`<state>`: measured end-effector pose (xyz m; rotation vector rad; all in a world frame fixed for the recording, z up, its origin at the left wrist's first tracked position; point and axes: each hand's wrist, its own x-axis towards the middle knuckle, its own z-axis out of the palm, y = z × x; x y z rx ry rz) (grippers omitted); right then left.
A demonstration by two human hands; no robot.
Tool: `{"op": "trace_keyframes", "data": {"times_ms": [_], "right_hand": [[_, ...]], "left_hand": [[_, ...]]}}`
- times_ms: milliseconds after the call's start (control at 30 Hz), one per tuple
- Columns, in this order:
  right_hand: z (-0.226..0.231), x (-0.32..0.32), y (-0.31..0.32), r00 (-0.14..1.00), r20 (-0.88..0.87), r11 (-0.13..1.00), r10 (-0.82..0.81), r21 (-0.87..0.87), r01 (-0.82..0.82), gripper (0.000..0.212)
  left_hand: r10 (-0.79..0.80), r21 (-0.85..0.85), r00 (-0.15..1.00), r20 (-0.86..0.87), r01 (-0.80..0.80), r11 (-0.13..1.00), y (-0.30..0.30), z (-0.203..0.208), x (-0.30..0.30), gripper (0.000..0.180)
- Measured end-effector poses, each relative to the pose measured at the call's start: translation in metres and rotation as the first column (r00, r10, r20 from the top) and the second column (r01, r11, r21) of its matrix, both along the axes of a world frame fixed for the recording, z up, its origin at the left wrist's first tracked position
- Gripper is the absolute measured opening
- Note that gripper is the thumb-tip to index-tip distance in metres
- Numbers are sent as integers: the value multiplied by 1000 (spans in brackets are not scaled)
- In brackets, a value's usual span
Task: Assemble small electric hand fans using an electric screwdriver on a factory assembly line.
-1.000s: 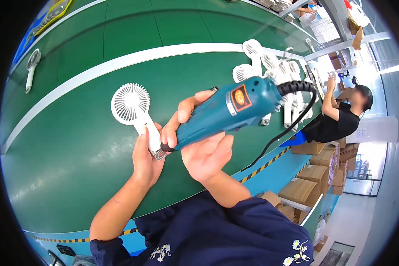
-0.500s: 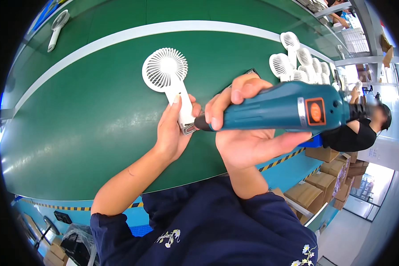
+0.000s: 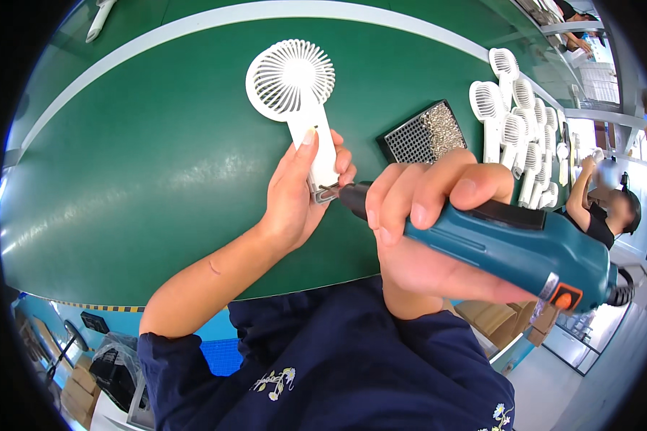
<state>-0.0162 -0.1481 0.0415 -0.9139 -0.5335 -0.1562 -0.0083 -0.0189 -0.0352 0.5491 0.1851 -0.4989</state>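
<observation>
A white handheld fan (image 3: 322, 147) lies in my left hand (image 3: 292, 190), which is closed round its handle, the round grille pointing away from me. My right hand (image 3: 428, 215) is wrapped round a teal electric screwdriver (image 3: 482, 237) with a black nose and a cord at its back end. The tool's tip meets the bottom end of the fan's handle, where a small grey opening shows. Whether a screw sits at the tip is too small to tell. Just beyond my right hand is a black screw tray (image 3: 410, 141), with many small metal screws heaped at one side.
Several more white fans (image 3: 514, 133) lie grouped at the right on the green table (image 3: 136, 179). Part of another fan (image 3: 101, 18) shows at the far left. A white strip (image 3: 194, 23) curves across the table. At the right, a person (image 3: 604, 212) works nearby; cardboard boxes (image 3: 492, 320) stand below.
The screwdriver's back end has swung downward, tilting the tool. In the picture, the fan, my hands and the table have shifted, and the screw tray has come out from behind my right hand.
</observation>
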Motion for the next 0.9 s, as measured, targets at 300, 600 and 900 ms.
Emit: {"op": "trace_keyframes", "data": {"times_ms": [300, 600, 900], "right_hand": [[0, 0, -3, 996, -1, 993, 94, -68, -94, 73], [16, -35, -28, 958, -232, 986, -168, -19, 169, 96], [-27, -46, 8, 555, -794, 956, -248, -294, 6, 25]], "left_hand": [[3, 7, 1000, -12, -3, 1000, 3, -2, -2, 35], [2, -70, 998, 63, 3, 998, 7, 2, 0, 39], [45, -20, 980, 195, -42, 999, 1, 18, -7, 40]]}}
